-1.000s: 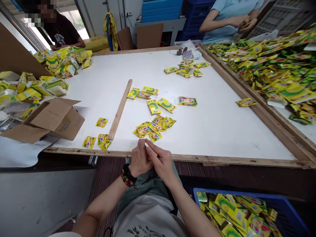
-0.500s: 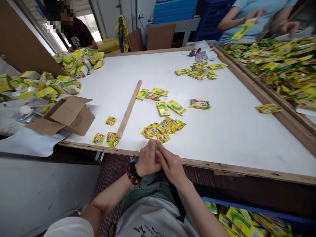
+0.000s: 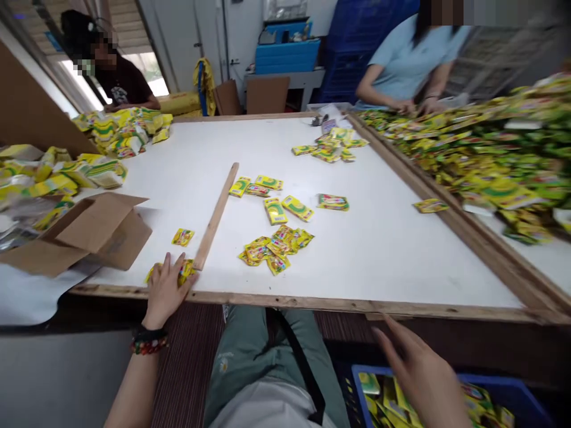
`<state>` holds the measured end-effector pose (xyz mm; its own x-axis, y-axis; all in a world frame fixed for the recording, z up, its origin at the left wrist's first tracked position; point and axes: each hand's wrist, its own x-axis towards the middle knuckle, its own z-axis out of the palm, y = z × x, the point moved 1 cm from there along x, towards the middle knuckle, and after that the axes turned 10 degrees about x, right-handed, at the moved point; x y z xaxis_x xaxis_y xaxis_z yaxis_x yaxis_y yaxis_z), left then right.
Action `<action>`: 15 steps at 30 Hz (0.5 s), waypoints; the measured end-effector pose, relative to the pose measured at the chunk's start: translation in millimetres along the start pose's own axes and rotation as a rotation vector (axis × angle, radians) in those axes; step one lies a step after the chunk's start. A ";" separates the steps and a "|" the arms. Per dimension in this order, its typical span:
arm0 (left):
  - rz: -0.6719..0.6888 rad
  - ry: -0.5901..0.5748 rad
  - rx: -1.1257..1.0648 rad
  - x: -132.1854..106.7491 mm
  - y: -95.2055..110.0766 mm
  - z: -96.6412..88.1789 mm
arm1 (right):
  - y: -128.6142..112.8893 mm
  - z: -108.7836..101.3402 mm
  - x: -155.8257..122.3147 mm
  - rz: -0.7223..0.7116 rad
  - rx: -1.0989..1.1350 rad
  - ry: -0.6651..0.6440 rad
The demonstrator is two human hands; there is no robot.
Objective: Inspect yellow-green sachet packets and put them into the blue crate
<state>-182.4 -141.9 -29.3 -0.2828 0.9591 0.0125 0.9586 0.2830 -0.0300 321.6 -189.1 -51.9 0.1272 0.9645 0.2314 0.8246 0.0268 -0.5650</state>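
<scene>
My left hand (image 3: 166, 291) lies with spread fingers over small yellow sachets (image 3: 186, 271) at the table's near edge, left of a wooden strip (image 3: 217, 217). Another sachet (image 3: 182, 237) is just beyond its fingertips. Lower right, my right hand (image 3: 423, 374), slightly blurred, hovers over a blue crate (image 3: 513, 389) of yellow packets; its fingers are stretched out and nothing shows in them. A loose pile of sachets (image 3: 277, 248) sits right of the strip, and several yellow-green boxes (image 3: 275, 211) lie behind it.
An opened cardboard box (image 3: 104, 232) stands at left, near heaps of flat yellow cartons (image 3: 129, 131). A wooden rail (image 3: 401, 178) borders a large packet heap (image 3: 504, 160) at right. Two people sit at the far side, one in a blue shirt (image 3: 397, 56).
My hands were together at the near edge around a small item and are now apart. The left went left onto sachets, the right went right over the crate. The item is no longer seen.
</scene>
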 end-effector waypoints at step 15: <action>0.383 0.327 -0.232 12.0 112.8 18.7 | -157.5 121.3 112.5 -0.285 0.177 -0.689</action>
<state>-78.2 -98.4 -51.2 0.0764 0.9316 0.3553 0.9834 -0.1292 0.1274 139.1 -52.9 -32.8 -0.4974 0.8583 -0.1260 0.6659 0.2846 -0.6896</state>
